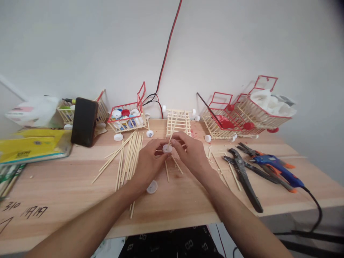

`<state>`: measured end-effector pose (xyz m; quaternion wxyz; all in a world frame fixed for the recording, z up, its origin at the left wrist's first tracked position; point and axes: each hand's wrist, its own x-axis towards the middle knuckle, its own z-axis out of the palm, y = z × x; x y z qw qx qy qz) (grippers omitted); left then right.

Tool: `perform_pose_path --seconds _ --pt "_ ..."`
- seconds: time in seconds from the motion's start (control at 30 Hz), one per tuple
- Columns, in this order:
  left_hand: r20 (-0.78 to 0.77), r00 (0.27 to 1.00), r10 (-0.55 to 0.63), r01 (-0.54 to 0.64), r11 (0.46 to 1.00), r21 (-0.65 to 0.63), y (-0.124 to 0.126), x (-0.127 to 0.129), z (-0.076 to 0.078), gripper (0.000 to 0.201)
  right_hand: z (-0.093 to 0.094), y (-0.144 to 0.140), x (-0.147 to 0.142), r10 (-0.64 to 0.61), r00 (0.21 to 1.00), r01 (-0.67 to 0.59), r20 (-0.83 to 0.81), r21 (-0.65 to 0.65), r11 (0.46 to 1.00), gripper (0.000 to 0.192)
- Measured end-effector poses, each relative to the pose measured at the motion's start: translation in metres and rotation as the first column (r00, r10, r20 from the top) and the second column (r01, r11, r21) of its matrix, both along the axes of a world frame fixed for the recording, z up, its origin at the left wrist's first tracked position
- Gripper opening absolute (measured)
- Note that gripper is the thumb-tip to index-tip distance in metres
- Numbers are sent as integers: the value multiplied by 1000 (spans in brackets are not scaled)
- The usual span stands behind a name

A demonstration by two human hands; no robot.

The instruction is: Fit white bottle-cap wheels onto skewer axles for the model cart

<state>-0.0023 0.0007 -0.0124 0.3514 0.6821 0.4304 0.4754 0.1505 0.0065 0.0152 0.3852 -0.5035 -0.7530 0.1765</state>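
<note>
A pale wooden table [67, 186] stands against a white wall, strewn with craft parts. At its centre the left hand [147, 161] and right hand [192, 154] meet — both pinch a small white cap [167, 148] between their fingertips, with a thin wooden stick [171, 135] rising from it toward 12 o'clock. A loose bundle of sticks [129, 156] lies at 9 o'clock of the hands, another white cap [152, 186] at 6 o'clock. Black pliers [243, 175] and a blue glue gun [279, 170] rest at 3 o'clock — small stick carts [239, 118] line the wall.
</note>
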Motion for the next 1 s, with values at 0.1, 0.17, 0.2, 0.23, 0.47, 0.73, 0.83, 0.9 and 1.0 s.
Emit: perform_pose_path --seconds 0.1,0.17,0.2,0.23,0.47,0.73,0.83,0.9,1.0 --pt "-1 1000 -7 7 1000 2 0 1 0 26 -1 1 -1 2 999 0 -38 36 999 10" --pt "-1 1000 -7 7 1000 3 1 1 0 26 -1 1 -2 3 999 -1 -40 59 998 8" --pt "-3 1000 -8 8 1000 1 1 1 0 25 -1 1 -2 5 999 -3 -38 68 998 7" --pt "-6 1000 -10 10 1000 0 1 1 0 25 -1 2 -3 5 999 -2 -34 76 997 7" --pt "1 1000 -14 14 1000 6 0 1 -1 26 -2 2 -2 24 1000 -24 2 104 994 12" --pt "-68 997 32 -30 999 25 -1 -1 -3 28 -2 0 -2 42 999 -44 23 95 994 14" --pt "-91 995 40 -38 999 20 -1 -1 -1 28 -2 0 -2 46 999 -48 22 95 994 14" --pt "-108 993 50 -48 999 24 -1 -1 0 28 -2 1 -2 47 999 -49 24 90 995 14" --pt "-136 988 73 -69 997 35 -2 -1 0 27 -2 1 -2 49 998 -51 30 87 995 14"
